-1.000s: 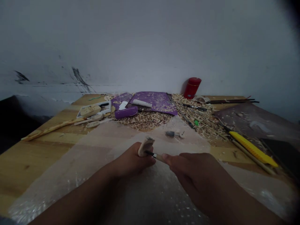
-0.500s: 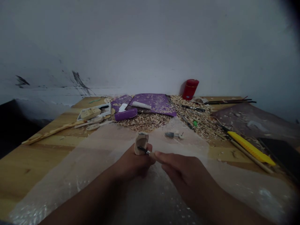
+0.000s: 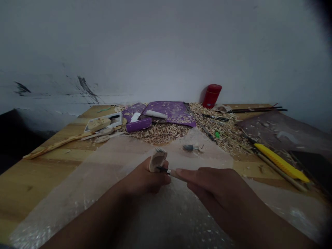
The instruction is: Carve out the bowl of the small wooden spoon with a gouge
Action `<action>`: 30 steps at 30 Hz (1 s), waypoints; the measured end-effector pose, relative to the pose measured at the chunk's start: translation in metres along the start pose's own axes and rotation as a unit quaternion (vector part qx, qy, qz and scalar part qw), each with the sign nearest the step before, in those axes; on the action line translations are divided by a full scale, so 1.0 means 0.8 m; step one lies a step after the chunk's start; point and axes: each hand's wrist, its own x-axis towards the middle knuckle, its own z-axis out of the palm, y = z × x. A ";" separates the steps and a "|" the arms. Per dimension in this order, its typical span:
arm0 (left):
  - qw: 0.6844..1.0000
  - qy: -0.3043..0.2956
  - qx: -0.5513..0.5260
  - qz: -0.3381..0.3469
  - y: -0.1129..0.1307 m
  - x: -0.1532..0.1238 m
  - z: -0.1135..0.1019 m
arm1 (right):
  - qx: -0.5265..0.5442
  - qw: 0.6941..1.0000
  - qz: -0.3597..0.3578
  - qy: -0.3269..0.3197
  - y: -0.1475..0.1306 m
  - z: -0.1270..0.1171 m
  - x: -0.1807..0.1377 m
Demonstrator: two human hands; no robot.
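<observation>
My left hand point(image 3: 147, 176) is closed around a pale piece of carved wood point(image 3: 158, 159), which stands up out of the fist and has a hollowed face. In my right hand point(image 3: 207, 183) is a carving tool point(image 3: 177, 174) with a light wooden handle and a dark metal tip. The tip touches the lower part of the hollow, with the index finger stretched along the handle. Both hands are above a sheet of translucent plastic point(image 3: 98, 173). A small grey grinding bit point(image 3: 188, 147) lies on the sheet just beyond them.
Wood shavings point(image 3: 160, 134) are heaped at the back, near a purple sheet point(image 3: 176, 112) and a purple roll point(image 3: 139, 125). A white tray point(image 3: 89, 124) and a long stick point(image 3: 54, 147) lie left. A yellow utility knife point(image 3: 281, 160) lies right; a red canister point(image 3: 212, 96) stands by the wall.
My right hand has drawn slightly to the right with the carving tool, and its tip sits lower and further right in the hollow. The wood has tilted a little to the right.
</observation>
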 end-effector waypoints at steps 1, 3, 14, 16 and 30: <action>1.000 -0.002 0.010 -0.003 0.000 0.000 -0.001 | -0.008 1.000 -0.003 -0.003 0.000 0.000 -0.001; 1.000 -0.008 0.026 -0.008 0.000 -0.001 -0.001 | -0.027 1.000 -0.008 -0.003 -0.001 -0.001 -0.002; 0.988 0.034 0.151 -0.023 0.000 0.000 0.010 | -0.143 0.987 -0.076 -0.016 0.006 0.005 -0.003; 0.985 0.036 0.168 -0.024 0.002 0.001 0.010 | -0.149 0.985 -0.085 -0.007 0.007 0.008 -0.003; 0.996 0.046 0.082 0.001 -0.001 0.002 0.010 | -0.026 0.998 -0.049 0.022 0.001 0.024 0.000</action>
